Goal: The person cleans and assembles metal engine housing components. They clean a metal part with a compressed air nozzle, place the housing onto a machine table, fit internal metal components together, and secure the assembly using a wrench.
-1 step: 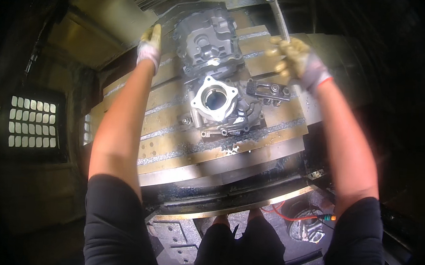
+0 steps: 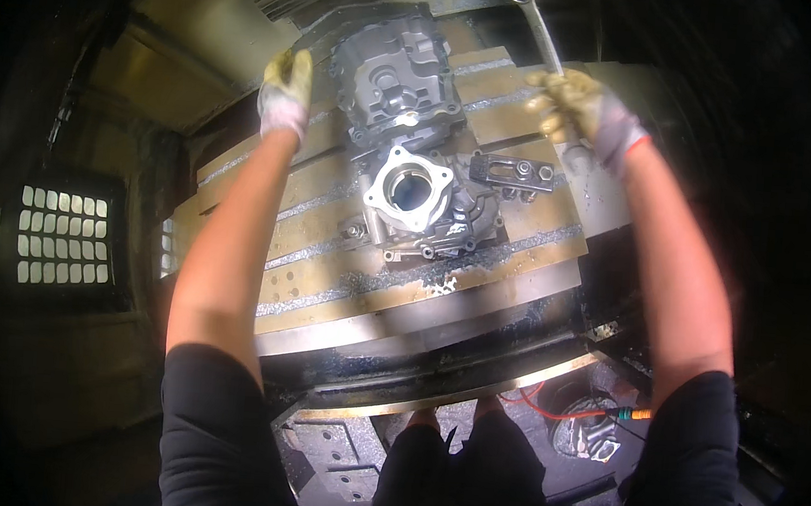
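My right hand [image 2: 575, 108], in a work glove, is closed around a long steel wrench [image 2: 540, 32], its ring end pointing up and away. My left hand [image 2: 287, 94], gloved too, is raised with fingers stretched, beside the far left of a large grey metal casting [image 2: 393, 73]; touching or apart, I cannot tell. In front of that casting is a housing with a bright flange [image 2: 436, 199] around a round bore. Nearest my right hand on the table is a dark slotted clamp [image 2: 515, 171] with a nut, at the housing's right side.
Both castings sit on a slotted machine table [image 2: 307, 246] strewn with metal chips. Below its front edge, a red hose [image 2: 559, 417] runs on the floor beside a round metal part [image 2: 590, 435]. A wall with a grid window [image 2: 63, 237] stands to the left.
My right hand and the wrench have shifted slightly to the right. The fingers of my left hand show a little farther apart. The castings and the clamp have stayed in place.
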Demonstrator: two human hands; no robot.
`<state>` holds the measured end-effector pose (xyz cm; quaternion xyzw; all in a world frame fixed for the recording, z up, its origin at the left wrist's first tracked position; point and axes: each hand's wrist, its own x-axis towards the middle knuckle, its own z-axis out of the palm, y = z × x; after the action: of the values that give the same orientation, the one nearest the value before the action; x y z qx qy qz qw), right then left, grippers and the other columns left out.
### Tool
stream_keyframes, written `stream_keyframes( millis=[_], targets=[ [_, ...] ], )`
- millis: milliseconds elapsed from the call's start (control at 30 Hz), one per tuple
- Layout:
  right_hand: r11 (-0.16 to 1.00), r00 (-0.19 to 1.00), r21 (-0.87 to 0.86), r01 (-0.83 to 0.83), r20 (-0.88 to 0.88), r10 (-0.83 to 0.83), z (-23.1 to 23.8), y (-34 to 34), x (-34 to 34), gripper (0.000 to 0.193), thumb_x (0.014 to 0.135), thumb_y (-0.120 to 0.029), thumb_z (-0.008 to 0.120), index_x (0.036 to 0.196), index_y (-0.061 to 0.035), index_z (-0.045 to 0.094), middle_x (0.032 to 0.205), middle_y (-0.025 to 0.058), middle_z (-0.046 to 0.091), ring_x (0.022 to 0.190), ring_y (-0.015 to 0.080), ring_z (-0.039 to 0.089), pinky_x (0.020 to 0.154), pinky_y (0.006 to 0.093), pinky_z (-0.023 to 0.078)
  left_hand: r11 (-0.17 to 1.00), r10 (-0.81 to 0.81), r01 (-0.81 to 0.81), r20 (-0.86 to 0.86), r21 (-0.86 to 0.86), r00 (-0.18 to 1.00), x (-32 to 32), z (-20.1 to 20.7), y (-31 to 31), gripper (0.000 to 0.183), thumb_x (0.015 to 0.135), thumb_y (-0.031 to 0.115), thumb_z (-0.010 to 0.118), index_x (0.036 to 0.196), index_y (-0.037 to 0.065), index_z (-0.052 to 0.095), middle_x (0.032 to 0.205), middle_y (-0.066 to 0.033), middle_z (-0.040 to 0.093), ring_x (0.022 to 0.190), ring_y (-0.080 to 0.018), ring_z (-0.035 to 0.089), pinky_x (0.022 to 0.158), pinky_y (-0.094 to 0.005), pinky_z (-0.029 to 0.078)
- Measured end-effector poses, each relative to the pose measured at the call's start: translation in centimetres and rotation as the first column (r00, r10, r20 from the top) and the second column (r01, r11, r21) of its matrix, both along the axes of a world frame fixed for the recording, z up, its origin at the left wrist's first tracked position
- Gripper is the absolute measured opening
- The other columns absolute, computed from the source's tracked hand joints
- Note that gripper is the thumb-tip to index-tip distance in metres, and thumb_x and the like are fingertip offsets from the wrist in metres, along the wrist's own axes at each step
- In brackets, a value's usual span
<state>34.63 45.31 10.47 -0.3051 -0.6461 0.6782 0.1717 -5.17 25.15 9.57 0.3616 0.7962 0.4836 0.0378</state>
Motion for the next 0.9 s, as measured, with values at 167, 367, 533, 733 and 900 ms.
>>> stream_keyframes(
  millis=[167, 367, 533, 733, 900],
  targets=[
    [0.975, 0.775, 0.155, -0.159, 0.632, 0.027, -0.8, 9.7, 3.8, 0.076, 0.099, -0.068, 0.050, 0.122, 0.0028, 0.066, 0.099, 0.0097, 0.073, 0.079, 0.0205, 0.069, 0.073, 0.0346, 0.056, 0.610, -0.792, 0.721, -0.286, -0.328, 0.539, 14.9, 2.0, -5.0, 0.040, 0.093, 0.029, 0.067, 0.124, 0.003, 0.068, 0.125, -0.0158, 0.071, 0.118, -0.0321, 0.066, 0.102, -0.0456, 0.052],
    [0.806, 0.462, 0.368, -0.464, 0.876, -0.134, -2.9, 12.5, -3.9, 0.091, 0.085, -0.086, 0.049, 0.098, -0.0005, 0.078, 0.108, 0.0202, 0.075, 0.113, 0.0343, 0.069, 0.105, 0.0450, 0.047, 0.383, -0.920, 0.771, -0.283, -0.509, 0.271, 17.7, 3.8, -2.9, 0.025, 0.081, 0.014, 0.066, 0.105, 0.010, 0.075, 0.099, -0.0090, 0.073, 0.102, -0.0285, 0.069, 0.096, -0.0427, 0.053],
    [0.419, 0.400, 0.397, -0.817, 0.913, -0.085, -5.9, 16.3, -13.3, 0.055, 0.086, -0.053, 0.069, 0.119, -0.0083, 0.075, 0.118, 0.0146, 0.074, 0.114, 0.0309, 0.069, 0.098, 0.0420, 0.052, 0.360, -0.930, 0.764, -0.267, -0.536, 0.251, 17.3, 3.6, -1.8, 0.033, 0.075, 0.017, 0.066, 0.107, 0.012, 0.074, 0.103, -0.0066, 0.072, 0.107, -0.0276, 0.068, 0.099, -0.0423, 0.052],
    [0.308, 0.367, 0.315, -0.898, 0.921, 0.127, -1.5, 11.9, -22.3, 0.080, 0.078, -0.071, 0.072, 0.115, -0.0003, 0.075, 0.107, 0.0173, 0.077, 0.101, 0.0349, 0.072, 0.089, 0.0428, 0.055, 0.403, -0.911, 0.773, -0.292, -0.490, 0.290, 16.8, 3.1, -2.5, 0.037, 0.071, 0.021, 0.068, 0.105, 0.011, 0.073, 0.103, -0.0038, 0.072, 0.106, -0.0219, 0.068, 0.098, -0.0368, 0.053],
    [0.011, 0.308, 0.308, -0.951, 0.947, 0.088, -1.6, 11.6, -24.9, 0.078, 0.073, -0.072, 0.076, 0.109, -0.0022, 0.078, 0.106, 0.0181, 0.076, 0.098, 0.0357, 0.073, 0.088, 0.0435, 0.056, 0.392, -0.905, 0.802, -0.345, -0.451, 0.249, 16.8, 2.7, -2.0, 0.037, 0.068, 0.022, 0.068, 0.102, 0.010, 0.072, 0.099, -0.0030, 0.067, 0.100, -0.0217, 0.065, 0.096, -0.0369, 0.054]
  ],
)
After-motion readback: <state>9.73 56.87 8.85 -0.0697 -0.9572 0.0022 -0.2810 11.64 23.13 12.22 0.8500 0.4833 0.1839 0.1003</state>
